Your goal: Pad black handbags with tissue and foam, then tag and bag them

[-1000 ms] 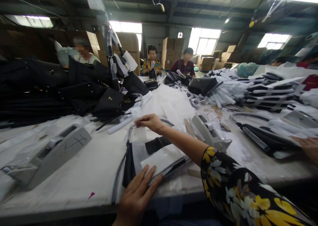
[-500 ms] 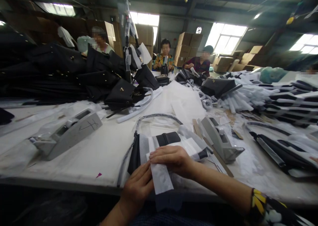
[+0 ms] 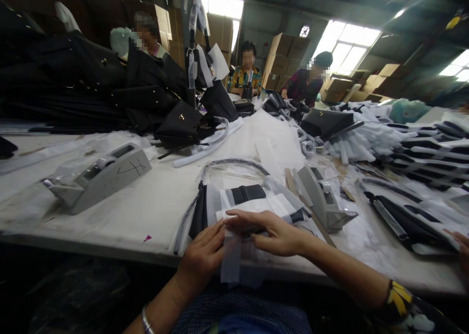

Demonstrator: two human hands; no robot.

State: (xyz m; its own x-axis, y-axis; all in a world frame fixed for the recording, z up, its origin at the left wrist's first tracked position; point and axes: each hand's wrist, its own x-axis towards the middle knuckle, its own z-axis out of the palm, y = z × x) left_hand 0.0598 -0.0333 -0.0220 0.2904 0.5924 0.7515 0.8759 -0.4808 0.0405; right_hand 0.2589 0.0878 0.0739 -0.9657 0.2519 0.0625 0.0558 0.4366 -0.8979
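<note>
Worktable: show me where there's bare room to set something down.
The main bare patch of the worktable lies between the left-hand tape dispenser and the part-wrapped black bag, with a small magenta scrap near the front edge. Crowded: beyond, by piled black bags; on the right, by another tape dispenser and a second bag.

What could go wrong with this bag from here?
1. The pale strip hangs free below the left hand and right hand, so it might crease or stick askew.
2. The black bag lies near the front edge of the table; a hard tug could drag it off.
3. The nearer right-side tape dispenser sits close by; shifting the bag sideways might bump it.
</note>
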